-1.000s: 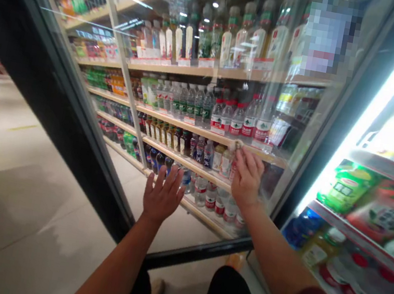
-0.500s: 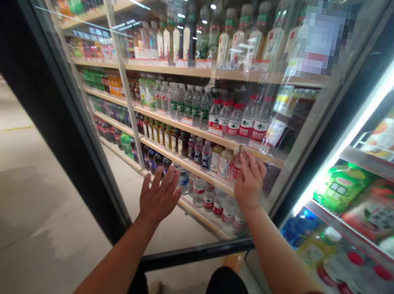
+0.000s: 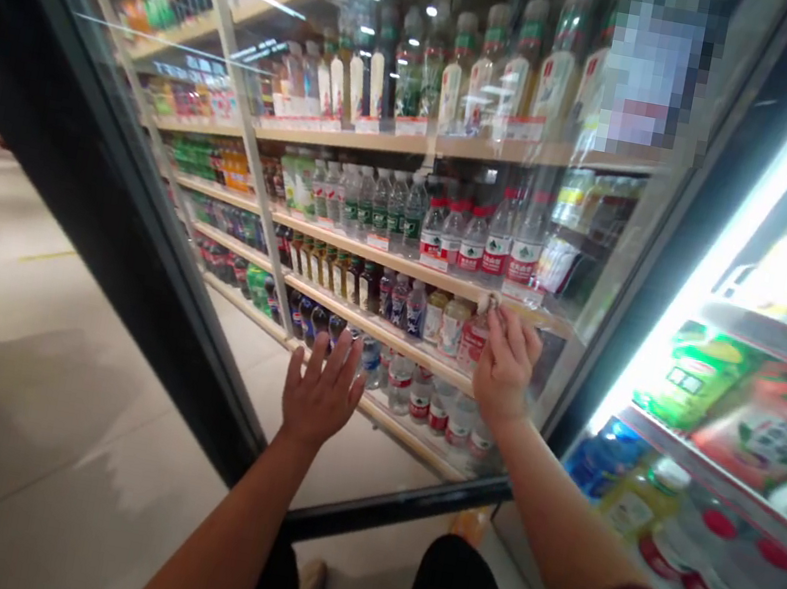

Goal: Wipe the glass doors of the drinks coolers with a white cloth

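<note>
A person stands at an open cooler's glass door [image 3: 374,230], both bare hands on the pane. The left hand [image 3: 321,392] lies released and flat, fingers spread and pointing up, low on the glass. The right hand [image 3: 507,363] sits higher and to the right, nearer the door's hinged edge, its thumb and forefinger closed on a small pale scrap [image 3: 489,303] held against the glass; what the scrap is cannot be told. The scrap lies at the top of the right hand's fingertips, touching them, and well up and to the right of the left hand, so the right hand is plainly the nearer. The door's long axis runs upright, leaning in this view, with its dark lower frame [image 3: 393,511] just above the person's knees. Through the pane show shelves [image 3: 399,265] of bottles [image 3: 475,238] across the aisle. At right, the lit cooler [image 3: 726,394] holds more drinks beside a bright light strip [image 3: 741,224].
</note>
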### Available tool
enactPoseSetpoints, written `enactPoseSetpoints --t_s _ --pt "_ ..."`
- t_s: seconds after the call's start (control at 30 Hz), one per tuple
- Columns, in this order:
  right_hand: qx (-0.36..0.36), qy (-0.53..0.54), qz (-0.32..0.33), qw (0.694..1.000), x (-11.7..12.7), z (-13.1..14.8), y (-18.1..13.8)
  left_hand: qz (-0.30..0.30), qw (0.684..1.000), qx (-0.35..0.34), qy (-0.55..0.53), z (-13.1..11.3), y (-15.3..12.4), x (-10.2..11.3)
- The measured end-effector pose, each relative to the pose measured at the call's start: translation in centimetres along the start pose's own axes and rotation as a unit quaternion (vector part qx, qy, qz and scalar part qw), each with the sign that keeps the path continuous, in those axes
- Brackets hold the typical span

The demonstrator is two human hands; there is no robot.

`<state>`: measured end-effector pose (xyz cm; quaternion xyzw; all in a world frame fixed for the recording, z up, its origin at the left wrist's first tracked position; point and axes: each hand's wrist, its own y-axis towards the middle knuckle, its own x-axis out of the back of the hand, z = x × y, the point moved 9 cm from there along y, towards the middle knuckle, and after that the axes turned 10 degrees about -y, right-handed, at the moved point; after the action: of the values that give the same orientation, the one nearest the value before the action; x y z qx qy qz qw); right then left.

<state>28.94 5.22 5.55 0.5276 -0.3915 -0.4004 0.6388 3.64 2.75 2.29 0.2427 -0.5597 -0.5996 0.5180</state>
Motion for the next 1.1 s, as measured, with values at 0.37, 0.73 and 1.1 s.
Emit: enactPoseSetpoints --t_s 0.37,0.73,1.1 --pt "0.036 -0.017 0.017 0.999 -0.1 0.9 -0.4 0.002 1.0 -0.004 0.005 -0.1 0.2 0.1" --pt "0.137 0.02 0.132 0.981 -1.1 3.8 -7.4 -0.003 1.0 -0.012 0.008 -0.3 0.5 0.4" --pt "0.018 -0.045 0.039 0.998 -0.4 2.1 -9.1 -0.049 0.999 0.006 -0.005 -1.6 3.8 2.0"
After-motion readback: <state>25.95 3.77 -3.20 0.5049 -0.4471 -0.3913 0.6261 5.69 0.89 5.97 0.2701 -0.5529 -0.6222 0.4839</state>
